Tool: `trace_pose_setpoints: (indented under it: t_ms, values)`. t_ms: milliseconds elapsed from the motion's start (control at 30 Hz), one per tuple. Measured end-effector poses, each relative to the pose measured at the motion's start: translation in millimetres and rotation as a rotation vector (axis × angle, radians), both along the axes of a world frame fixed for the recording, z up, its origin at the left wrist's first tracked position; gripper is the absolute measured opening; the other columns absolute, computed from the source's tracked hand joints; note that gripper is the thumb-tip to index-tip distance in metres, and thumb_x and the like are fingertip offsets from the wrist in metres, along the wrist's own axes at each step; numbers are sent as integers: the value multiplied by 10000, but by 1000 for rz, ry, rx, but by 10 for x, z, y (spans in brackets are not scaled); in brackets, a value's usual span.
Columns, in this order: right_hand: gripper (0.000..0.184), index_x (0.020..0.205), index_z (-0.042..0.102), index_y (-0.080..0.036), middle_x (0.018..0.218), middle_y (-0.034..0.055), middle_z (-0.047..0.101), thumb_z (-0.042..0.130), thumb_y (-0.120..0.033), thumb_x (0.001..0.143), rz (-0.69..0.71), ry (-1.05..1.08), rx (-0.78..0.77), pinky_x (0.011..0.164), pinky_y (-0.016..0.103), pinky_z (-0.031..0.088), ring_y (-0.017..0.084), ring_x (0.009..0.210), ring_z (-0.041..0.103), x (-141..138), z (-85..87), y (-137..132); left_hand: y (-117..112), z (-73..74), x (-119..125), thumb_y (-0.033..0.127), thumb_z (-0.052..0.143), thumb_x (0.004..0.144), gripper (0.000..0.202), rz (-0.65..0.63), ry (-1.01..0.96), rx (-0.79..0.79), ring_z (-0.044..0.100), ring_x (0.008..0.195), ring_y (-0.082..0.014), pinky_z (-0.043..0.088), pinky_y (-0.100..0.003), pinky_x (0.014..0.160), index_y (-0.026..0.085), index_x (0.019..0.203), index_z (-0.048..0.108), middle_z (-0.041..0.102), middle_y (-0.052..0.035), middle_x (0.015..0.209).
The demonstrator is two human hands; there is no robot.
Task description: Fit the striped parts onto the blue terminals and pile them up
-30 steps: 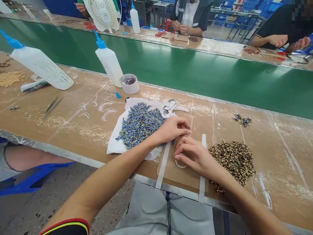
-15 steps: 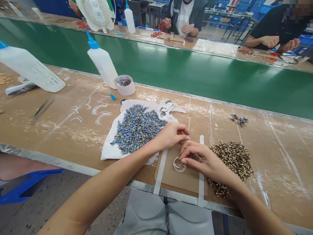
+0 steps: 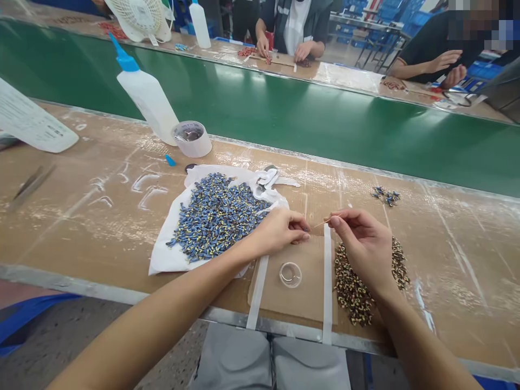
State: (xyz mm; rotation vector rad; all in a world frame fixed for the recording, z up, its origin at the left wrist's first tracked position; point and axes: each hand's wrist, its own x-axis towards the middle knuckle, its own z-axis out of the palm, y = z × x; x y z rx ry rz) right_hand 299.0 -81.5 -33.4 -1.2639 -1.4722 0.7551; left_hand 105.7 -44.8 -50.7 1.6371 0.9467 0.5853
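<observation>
My left hand (image 3: 282,232) is closed in a pinch at the right edge of the pile of small blue-and-yellow pieces (image 3: 217,216); whatever sits at its fingertips is too small to make out. That pile lies on a white plastic bag (image 3: 162,259). My right hand (image 3: 363,246) pinches a thin wooden toothpick (image 3: 322,223), whose tip points left toward the left fingertips. Below the hands a small clear round cup (image 3: 290,275) rests on a cardboard sheet (image 3: 296,303). Partly behind my right hand lies a heap of small dark brown and cream pieces (image 3: 353,295).
A blue-tipped white squeeze bottle (image 3: 148,103) leans beside a tape roll (image 3: 192,140). Tweezers (image 3: 30,187) lie at left. A few blue pieces (image 3: 385,195) sit at right. Beyond the green belt (image 3: 252,108), people work near a white fan (image 3: 140,19).
My right hand has lifted from the cup and moved up and right, bringing the toothpick into sight. My left hand stays pinched beside the blue pile. The camera view has shifted slightly.
</observation>
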Motion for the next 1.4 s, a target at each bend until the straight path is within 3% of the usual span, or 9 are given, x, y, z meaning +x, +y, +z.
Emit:
trace_pose_setpoints:
  t_ms: [533, 1067, 1400]
  values:
    - [112, 894, 695, -204, 838, 52, 736, 670, -308, 862, 4, -223, 60, 716, 346, 522, 196, 761, 678, -45, -97, -14, -14, 38, 10, 194, 666, 804, 102, -12, 76, 67, 596, 631, -123, 418, -224, 587, 115, 850, 712, 692, -32, 691]
    - [35, 871, 670, -216, 810, 20, 721, 654, -246, 878, 116, -310, 112, 684, 293, 499, 167, 731, 664, -67, -34, -20, -35, 32, 3, 174, 663, 797, 79, -6, 52, 144, 534, 596, -99, 370, -204, 560, 133, 732, 643, 592, 29, 607]
    - [51, 882, 643, -224, 825, 23, 703, 603, -202, 904, 192, -358, 177, 684, 303, 495, 168, 748, 646, -83, 14, -30, -27, 5, 2, 177, 659, 800, 52, -32, 49, 127, 581, 672, -125, 391, -219, 607, 134, 777, 678, 656, 0, 692]
